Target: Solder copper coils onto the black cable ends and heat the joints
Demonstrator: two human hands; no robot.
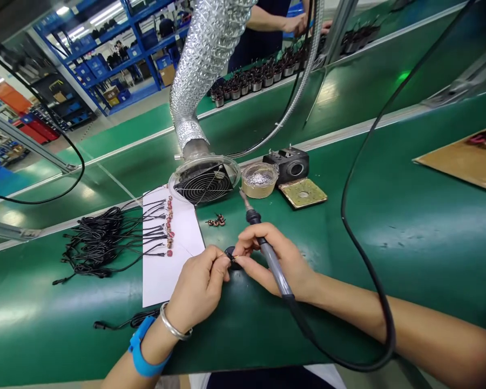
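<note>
My right hand is closed round a soldering iron; the iron's tip points up and away toward the fan. Its fingertips also pinch at a small dark round part on the green bench. My left hand is closed in a pinch on the same part from the left, fingertips meeting those of the right hand. The left wrist wears a silver bangle and a blue strap. The iron's black cable loops away to the right and upward.
A white sheet carries several black leads with red ends. A fume fan on a foil duct, a solder pot, a black holder and brass plate stand behind. Small coils lie nearby. Another person works at the far bench.
</note>
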